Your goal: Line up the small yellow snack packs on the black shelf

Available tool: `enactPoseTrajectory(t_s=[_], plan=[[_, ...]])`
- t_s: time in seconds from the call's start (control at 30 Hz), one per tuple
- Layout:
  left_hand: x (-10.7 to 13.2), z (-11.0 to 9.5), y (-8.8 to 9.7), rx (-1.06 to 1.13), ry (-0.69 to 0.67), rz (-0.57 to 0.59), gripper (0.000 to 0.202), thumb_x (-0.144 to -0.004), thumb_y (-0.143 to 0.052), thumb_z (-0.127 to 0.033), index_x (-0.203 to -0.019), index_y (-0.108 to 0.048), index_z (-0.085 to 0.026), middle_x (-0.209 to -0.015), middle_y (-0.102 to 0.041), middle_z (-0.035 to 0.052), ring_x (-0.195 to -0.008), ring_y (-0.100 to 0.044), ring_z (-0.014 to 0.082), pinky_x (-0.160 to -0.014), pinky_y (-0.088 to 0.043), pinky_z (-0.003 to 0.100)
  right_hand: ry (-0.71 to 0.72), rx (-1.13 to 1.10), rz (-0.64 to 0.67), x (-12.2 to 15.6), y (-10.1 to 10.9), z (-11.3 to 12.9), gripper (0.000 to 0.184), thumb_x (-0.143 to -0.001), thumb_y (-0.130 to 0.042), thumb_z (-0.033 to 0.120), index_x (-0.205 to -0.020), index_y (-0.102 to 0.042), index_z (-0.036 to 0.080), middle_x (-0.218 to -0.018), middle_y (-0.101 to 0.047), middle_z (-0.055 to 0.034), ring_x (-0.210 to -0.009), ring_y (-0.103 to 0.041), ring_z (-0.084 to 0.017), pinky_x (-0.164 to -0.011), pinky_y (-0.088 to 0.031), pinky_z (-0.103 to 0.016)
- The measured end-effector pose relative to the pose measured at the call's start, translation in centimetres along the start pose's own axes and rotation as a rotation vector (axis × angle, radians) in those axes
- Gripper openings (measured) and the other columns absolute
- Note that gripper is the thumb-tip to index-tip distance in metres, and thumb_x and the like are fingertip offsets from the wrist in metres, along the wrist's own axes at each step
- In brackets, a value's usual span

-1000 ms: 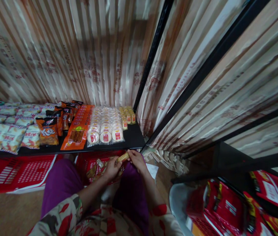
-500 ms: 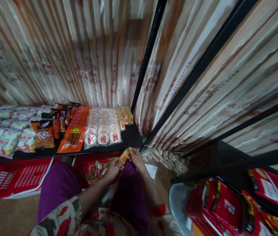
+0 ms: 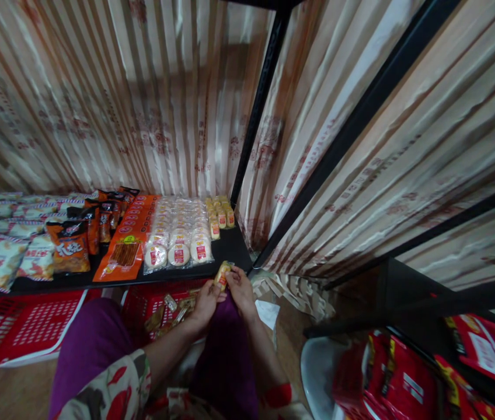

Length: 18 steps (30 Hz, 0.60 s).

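My left hand [image 3: 206, 303] and my right hand [image 3: 239, 287] meet just below the front edge of a low black shelf [image 3: 229, 248]. Both pinch one small yellow snack packet [image 3: 222, 275], tilted with its top towards the shelf. Right under my left hand, a red plastic basket [image 3: 142, 298] holds several more small yellow packets [image 3: 172, 308]. On the shelf behind, two short rows of the same yellow packets [image 3: 220, 213] stand at the right end, next to rows of round white cakes [image 3: 178, 234].
Further left on the shelf lie orange flat packs [image 3: 127, 239], dark orange bags [image 3: 70, 246] and pale bags [image 3: 0, 256]. A red tray [image 3: 20, 324] lies on the floor at left. A white bin of red packets [image 3: 383, 373] stands at right. Striped sheeting [image 3: 142, 99] backs the shelf.
Both hands have lifted the yellow packet up and slightly towards the shelf edge. The packet has turned from lying flat to more upright. The view has shifted a little.
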State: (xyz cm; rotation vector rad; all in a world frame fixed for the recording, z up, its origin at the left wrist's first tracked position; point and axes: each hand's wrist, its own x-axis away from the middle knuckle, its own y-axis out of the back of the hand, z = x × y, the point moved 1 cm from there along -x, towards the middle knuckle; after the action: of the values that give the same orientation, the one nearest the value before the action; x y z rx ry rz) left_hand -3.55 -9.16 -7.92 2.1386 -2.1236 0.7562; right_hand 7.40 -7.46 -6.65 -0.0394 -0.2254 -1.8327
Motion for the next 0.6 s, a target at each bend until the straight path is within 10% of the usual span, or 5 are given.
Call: enactPoseTrajectory(t_s=[0.6], plan=[[-2.6,-1.5,-3.7,-0.071,-0.106,0.002,0.024,-0.073,-0.064,-0.036,-0.086,-0.058,-0.016,-0.081,-0.068,0.0041,-0.077,-0.064,0.0154,-0.071,-0.051,0.026,0.132,0.47,-0.119,-0.7,0.8,3.6,0.035,-0.078,-0.052,0.04,-0.101,-0.061,0.014,-0.088,-0.066,-0.009,-0.072,-0.063,-0.017,-0.071,-0.049,-0.028]])
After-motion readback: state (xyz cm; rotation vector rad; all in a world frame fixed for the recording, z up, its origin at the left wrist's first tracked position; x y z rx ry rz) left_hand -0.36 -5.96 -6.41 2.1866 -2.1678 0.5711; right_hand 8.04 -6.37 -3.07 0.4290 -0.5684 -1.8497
